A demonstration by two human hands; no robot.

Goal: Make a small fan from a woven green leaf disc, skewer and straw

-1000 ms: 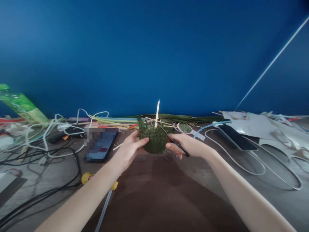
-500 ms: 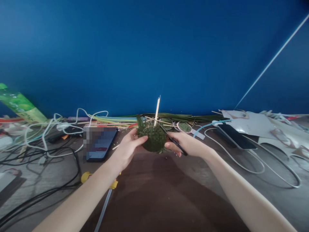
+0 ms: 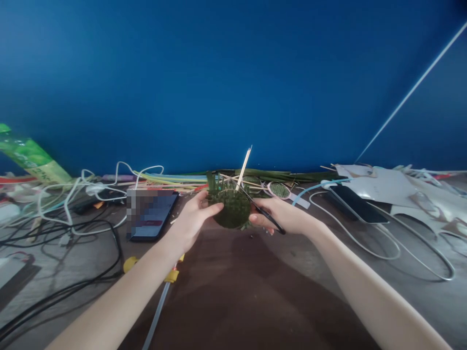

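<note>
My left hand (image 3: 193,221) grips the left side of a small round green woven basket (image 3: 229,208), held just above the table. A pale thin stick (image 3: 243,167) rises from its top, tilted to the right, with green leaf ends beside it. My right hand (image 3: 282,216) presses the basket's right side and also holds black scissors (image 3: 268,218), whose blades point toward the basket.
A phone (image 3: 149,214) lies left of my hands, among white and black cables (image 3: 73,214). Another phone (image 3: 352,203) with a white cable (image 3: 383,248) lies at the right near white paper sheets (image 3: 394,187). Green leaf strips (image 3: 277,176) line the wall. A green bottle (image 3: 32,160) is far left.
The basket has turned slightly in my hands, and the stick now leans more to the right. Both hands stay on it.
</note>
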